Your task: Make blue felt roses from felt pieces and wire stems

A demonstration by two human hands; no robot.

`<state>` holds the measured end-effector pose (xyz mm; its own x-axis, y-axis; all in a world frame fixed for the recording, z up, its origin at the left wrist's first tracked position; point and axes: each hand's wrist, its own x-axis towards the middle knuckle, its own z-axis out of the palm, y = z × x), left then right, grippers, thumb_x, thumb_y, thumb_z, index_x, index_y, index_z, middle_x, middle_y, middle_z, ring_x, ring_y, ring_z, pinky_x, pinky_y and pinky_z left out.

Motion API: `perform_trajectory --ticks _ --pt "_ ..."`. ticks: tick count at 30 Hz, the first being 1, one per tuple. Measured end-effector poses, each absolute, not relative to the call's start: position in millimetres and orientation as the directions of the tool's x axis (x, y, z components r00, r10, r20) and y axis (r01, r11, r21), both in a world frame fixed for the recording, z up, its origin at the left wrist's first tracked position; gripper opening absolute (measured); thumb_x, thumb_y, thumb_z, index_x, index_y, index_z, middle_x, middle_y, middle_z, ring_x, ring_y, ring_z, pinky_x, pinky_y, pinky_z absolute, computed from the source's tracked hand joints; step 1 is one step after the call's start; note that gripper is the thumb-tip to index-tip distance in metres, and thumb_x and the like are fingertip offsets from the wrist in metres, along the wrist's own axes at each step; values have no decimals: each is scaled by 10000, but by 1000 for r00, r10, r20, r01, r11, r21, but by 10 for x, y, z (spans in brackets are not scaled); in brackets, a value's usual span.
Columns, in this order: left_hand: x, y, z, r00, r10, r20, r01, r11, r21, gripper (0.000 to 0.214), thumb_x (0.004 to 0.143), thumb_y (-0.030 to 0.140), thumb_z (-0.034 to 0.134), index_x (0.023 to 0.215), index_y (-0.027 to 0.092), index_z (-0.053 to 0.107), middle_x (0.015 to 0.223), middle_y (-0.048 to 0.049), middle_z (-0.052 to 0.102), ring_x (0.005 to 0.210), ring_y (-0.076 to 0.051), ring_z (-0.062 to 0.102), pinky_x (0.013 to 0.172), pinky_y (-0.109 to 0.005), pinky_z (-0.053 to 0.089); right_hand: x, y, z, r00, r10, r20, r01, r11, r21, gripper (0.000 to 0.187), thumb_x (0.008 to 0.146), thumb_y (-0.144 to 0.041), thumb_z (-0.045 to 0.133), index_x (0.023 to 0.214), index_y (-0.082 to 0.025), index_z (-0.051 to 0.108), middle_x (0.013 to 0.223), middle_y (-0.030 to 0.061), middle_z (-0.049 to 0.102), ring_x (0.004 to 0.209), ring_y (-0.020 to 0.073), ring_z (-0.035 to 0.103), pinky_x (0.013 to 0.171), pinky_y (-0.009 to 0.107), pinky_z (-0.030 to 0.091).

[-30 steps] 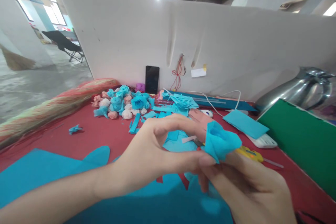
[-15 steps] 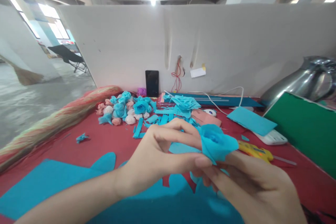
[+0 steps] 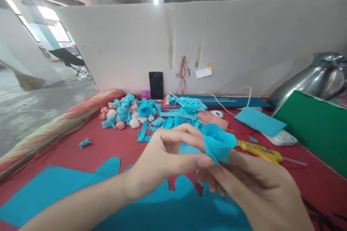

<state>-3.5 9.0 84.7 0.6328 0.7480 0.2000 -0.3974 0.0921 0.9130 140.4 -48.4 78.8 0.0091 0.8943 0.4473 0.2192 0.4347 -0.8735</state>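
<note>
Between my two hands is a blue paper flower point(image 3: 219, 140), its rolled petals facing up and its base narrow. My left hand point(image 3: 173, 155) comes in from the left and pinches the flower's near side between thumb and bent fingers. From the right, my right hand point(image 3: 252, 184) grips the lower part, its thumb close to the left thumb. The flower's base is partly hidden by the fingers. Below the hands lie blue sheets point(image 3: 162, 209) with curved cut-outs.
Blue, pink and white paper flowers point(image 3: 123, 112) are heaped at the back left, beside blue paper strips point(image 3: 169, 121). A yellow glue gun point(image 3: 261, 151) lies right of the hands. Behind stand a phone point(image 3: 156, 85), a steel jug point(image 3: 311, 75) and a green board point(image 3: 314, 130).
Both hands have shifted slightly left and up with the flower, which has turned a little. More of the yellow glue gun shows now.
</note>
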Motion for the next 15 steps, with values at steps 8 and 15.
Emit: perform_trajectory --ticks 8,15 --pt "-16 73 794 665 709 235 -523 216 825 35 673 120 685 670 153 698 757 9 583 516 -81 585 488 -217 528 1302 -460 762 62 923 379 146 367 -919 145 754 -277 590 673 -321 701 513 -69 613 416 60 515 379 83 406" --pt "-47 125 834 556 814 167 -405 89 910 138 593 281 754 628 165 690 732 2 575 657 -109 546 685 -256 483 1406 -465 849 -57 938 341 281 343 -896 106 729 -236 585 702 -277 679 540 -75 630 450 74 563 412 101 444"
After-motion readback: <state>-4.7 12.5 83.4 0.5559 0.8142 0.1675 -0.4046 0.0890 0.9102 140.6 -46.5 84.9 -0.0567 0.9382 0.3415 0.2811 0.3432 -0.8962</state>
